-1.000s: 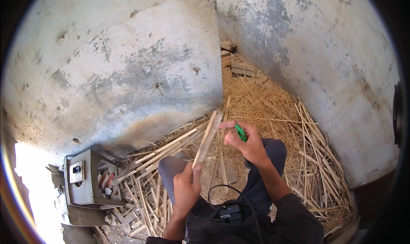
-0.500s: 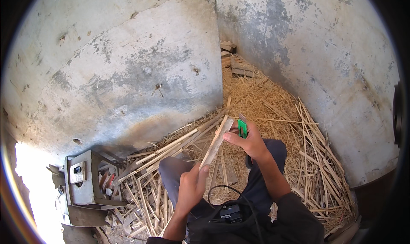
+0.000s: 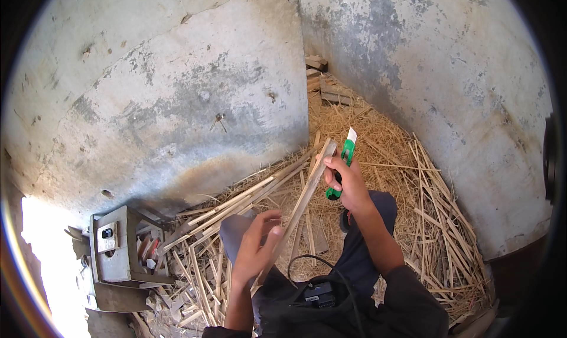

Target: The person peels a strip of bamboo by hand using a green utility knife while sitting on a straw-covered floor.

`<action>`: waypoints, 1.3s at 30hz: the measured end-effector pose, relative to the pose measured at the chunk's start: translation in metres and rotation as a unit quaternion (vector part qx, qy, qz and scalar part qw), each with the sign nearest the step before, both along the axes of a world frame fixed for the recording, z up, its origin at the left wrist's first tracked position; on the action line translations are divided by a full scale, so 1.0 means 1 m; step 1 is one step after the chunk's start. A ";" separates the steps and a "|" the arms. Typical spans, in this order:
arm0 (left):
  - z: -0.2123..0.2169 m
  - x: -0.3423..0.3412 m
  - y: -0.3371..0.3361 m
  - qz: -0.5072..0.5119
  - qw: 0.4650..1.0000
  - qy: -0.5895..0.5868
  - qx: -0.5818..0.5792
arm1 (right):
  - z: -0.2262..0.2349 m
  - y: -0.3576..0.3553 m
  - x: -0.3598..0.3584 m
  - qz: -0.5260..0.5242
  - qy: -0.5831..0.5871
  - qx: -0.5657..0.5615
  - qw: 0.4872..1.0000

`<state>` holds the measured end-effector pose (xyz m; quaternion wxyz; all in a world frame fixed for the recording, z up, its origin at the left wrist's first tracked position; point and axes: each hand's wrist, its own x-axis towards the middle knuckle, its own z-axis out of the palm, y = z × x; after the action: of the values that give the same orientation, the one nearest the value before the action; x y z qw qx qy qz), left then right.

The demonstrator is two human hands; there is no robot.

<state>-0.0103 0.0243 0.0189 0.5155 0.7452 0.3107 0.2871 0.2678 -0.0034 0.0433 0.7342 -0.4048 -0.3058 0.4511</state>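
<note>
My left hand grips the lower end of a long thin wooden stick that slants up to the right. At the stick's upper end my right hand is closed on a green utility knife, its pale blade tip pointing upward beside the stick's top. My fingers there also touch the stick. My knees in dark trousers lie below both hands.
Split wooden sticks and straw-like shavings cover the ground between two grey concrete walls. A grey metal box with small tools stands at the lower left. A black device with a cable hangs at my chest.
My right hand with the knife has moved up along the stick to its top end. The stick has tilted a little more to the right.
</note>
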 end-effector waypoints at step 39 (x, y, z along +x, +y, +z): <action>0.040 -0.005 -0.029 0.000 0.982 -0.054 -0.181 | 0.002 -0.041 -0.049 -0.115 -0.593 0.164 0.779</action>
<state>-0.0154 -0.0043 0.0591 0.6580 0.6230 0.3290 0.2657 0.2185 -0.0439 0.0450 0.5093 -0.4983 -0.7013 -0.0235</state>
